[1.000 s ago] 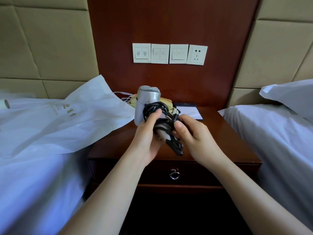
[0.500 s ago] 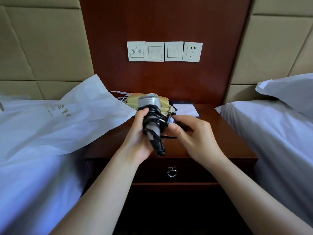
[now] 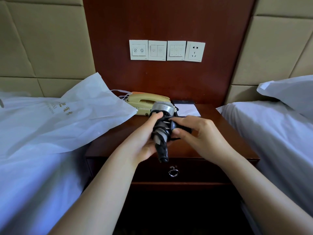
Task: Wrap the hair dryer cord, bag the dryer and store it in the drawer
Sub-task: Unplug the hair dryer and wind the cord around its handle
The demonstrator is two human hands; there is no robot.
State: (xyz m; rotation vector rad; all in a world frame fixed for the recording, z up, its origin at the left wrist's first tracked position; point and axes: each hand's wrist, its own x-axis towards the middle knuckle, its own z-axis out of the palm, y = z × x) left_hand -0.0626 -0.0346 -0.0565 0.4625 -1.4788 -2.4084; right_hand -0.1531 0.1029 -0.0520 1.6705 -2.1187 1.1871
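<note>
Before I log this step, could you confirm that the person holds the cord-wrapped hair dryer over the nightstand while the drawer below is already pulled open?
Not quite: the head view shows the drawer shut, its ring pull hanging flat against the front. The rest stands: the left hand and right hand hold the cord-wrapped hair dryer over the nightstand.

1. Hair dryer (image 3: 163,108): silver-grey barrel, finely ribbed band at its rim.
2. Cord (image 3: 161,146): black, coiled over the silver handle.
3. Bag (image 3: 81,116): white, faint gold-brown lettering.
4. Telephone (image 3: 144,102): pale yellow, orange strip along its back edge.
5. Nightstand (image 3: 220,141): dark reddish-brown wood; drawer (image 3: 194,168) the same, with a silver ring pull (image 3: 173,173).
6. Wall panel (image 3: 169,22): red-brown wood.
7. Switch plates (image 3: 157,50): white, grey symbols.
8. Padded wall (image 3: 42,39): beige, seamed in panels.
9. Bedding (image 3: 271,133): white, bluish cast.
10. Notepad (image 3: 188,110): white sheet, black holder.
</note>
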